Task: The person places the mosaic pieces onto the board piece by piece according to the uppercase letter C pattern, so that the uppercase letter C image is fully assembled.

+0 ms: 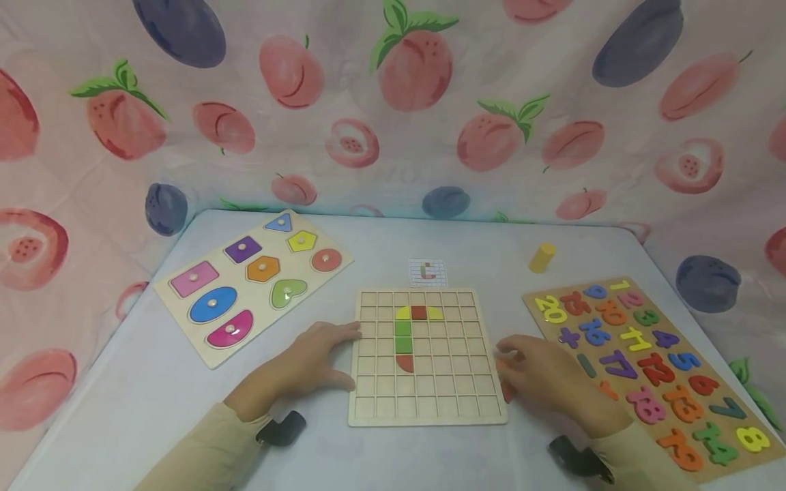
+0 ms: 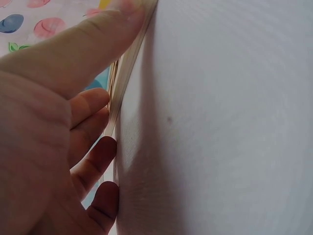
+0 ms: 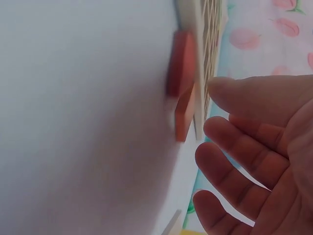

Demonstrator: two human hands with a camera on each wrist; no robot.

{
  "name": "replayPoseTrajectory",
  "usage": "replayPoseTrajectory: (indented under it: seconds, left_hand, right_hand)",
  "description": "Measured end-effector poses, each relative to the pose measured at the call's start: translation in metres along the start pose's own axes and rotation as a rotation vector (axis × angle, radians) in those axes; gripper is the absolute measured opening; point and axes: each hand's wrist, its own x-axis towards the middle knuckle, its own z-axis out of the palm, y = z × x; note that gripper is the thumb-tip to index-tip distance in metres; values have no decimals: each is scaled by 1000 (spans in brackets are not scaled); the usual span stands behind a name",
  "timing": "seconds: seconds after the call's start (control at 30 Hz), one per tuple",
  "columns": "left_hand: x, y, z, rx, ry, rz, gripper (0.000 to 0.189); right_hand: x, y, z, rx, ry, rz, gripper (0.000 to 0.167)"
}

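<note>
A flat square wooden board with a grid (image 1: pixel 454 382) is set between the two hands. Its left edge is touched by the left hand (image 1: pixel 310 358), whose thumb and pointing finger are spread wide. The right hand (image 1: pixel 543 372) is held just beside the other edge, its fingers loosely bent and parted from the thumb. Whether the board is touched by it cannot be told.

Near the right fingertips, a flat red block (image 3: pixel 181 66) and a flat orange block (image 3: pixel 184 117) are seen beside the board.

On the grid, nearer the left hand, two green squares (image 1: pixel 403 337) are stacked in a line. Below them is placed a red rounded piece (image 1: pixel 404 363). Above, a red square (image 1: pixel 419 313) is set between two yellow rounded pieces (image 1: pixel 435 314).

A small white card with a coloured pattern (image 1: pixel 428 273) is laid past both hands. Beyond the right hand, a yellow cylinder (image 1: pixel 542 258) is stood up. A tan board of bright numbers (image 1: pixel 746 460) is partly covered by the right arm. A pale wooden board of coloured knobbed shapes (image 1: pixel 254 300) is placed beyond the left hand.
</note>
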Motion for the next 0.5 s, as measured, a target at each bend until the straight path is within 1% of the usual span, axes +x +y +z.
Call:
replayPoseTrajectory:
  seconds: [0.17,0.33,0.5]
  left_hand:
    - [0,1,0,-1,0,4,83]
    - [-1,1,-1,-8,-2,-2,83]
    - [-1,1,-1,-11,0,9,82]
  right_hand:
    - [-2,9,-1,13,9,-21,38]
    - [-3,12,-2,-6,21,-50,35]
    - [-3,13,-2,-29,17,-59,34]
